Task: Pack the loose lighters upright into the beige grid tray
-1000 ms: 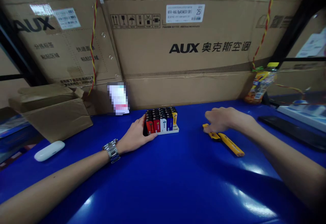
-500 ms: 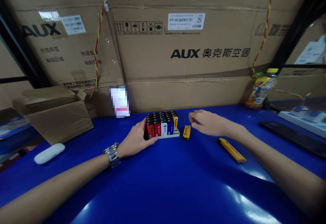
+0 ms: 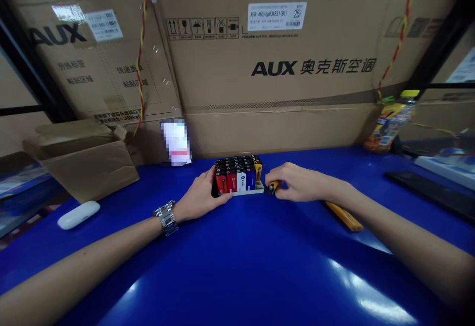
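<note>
Yellow lighter (image 3: pixel 274 186) with black end, just beside white tray (image 3: pixel 248 193).

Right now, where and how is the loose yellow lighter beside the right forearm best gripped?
Pinch the loose yellow lighter across its long sides near the exposed end, probably from above and the near side: it lies flat and slim on the table, its far end hidden behind the right forearm.

a glossy blue table (image 3: pixel 208 276) throws back streaks of light before matt brown cardboard (image 3: pixel 222 88) bearing a white paper label (image 3: pixel 277 16). polished metal gleams on a link-band wristwatch (image 3: pixel 166 217); the lighters (image 3: pixel 237 177) and their pale tray (image 3: pixel 248 192) look like smooth plastic. a white case (image 3: pixel 79 214) is smooth, the bottle (image 3: pixel 391 120) clear plastic.
</note>
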Action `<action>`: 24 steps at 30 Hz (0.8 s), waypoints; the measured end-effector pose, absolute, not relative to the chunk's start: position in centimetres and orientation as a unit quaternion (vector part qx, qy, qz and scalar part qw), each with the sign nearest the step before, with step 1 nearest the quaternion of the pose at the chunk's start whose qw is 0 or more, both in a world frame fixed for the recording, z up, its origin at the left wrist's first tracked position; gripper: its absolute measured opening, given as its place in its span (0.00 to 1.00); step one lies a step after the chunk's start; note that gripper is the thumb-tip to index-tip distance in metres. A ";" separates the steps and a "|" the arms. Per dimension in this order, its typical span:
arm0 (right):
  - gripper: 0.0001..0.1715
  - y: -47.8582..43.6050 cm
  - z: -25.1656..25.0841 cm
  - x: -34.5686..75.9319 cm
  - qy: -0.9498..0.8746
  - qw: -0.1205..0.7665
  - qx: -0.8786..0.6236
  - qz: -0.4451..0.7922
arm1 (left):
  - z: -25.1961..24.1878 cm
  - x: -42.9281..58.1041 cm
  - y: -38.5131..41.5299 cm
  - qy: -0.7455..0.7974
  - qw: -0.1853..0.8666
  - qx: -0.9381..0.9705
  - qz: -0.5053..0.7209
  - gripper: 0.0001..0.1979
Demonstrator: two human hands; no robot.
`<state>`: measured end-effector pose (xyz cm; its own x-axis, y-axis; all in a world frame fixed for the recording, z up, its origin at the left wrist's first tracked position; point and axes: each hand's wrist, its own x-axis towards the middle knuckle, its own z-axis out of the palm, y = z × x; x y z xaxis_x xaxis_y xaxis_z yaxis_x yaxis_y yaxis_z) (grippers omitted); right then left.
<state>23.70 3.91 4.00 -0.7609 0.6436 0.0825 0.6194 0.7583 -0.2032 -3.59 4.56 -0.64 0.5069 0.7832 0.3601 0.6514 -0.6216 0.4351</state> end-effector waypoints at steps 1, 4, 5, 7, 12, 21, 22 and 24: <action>0.07 3.9 4.1 23.6 -0.929 0.100 -0.338 0.108 | -0.6 -3.6 4.6 0.416 0.122 0.860 0.269 0.36; 0.10 3.8 3.7 23.0 -0.888 0.209 -0.346 0.220 | -0.6 -3.7 4.6 0.416 0.120 0.861 0.268 0.36; 0.11 3.8 3.5 22.9 -0.862 0.252 -0.348 0.270 | -0.7 -3.7 4.7 0.418 0.118 0.861 0.266 0.36; 0.09 4.0 2.8 22.6 -0.796 0.331 -0.353 0.364 | -0.7 -3.7 4.8 0.422 0.115 0.861 0.260 0.36; 0.03 4.5 1.6 22.4 -0.713 0.423 -0.359 0.430 | -0.8 -3.7 4.9 0.427 0.114 0.860 0.255 0.37; 0.25 4.8 1.5 21.8 -0.693 0.442 -0.345 0.454 | -0.5 -3.7 4.7 0.413 0.114 0.865 0.263 0.34; 0.25 4.7 1.6 21.7 -0.686 0.449 -0.343 0.459 | -0.5 -3.7 4.7 0.411 0.115 0.865 0.264 0.34; 0.22 4.6 1.6 21.6 -0.683 0.459 -0.340 0.455 | -0.5 -3.7 4.7 0.413 0.117 0.865 0.261 0.35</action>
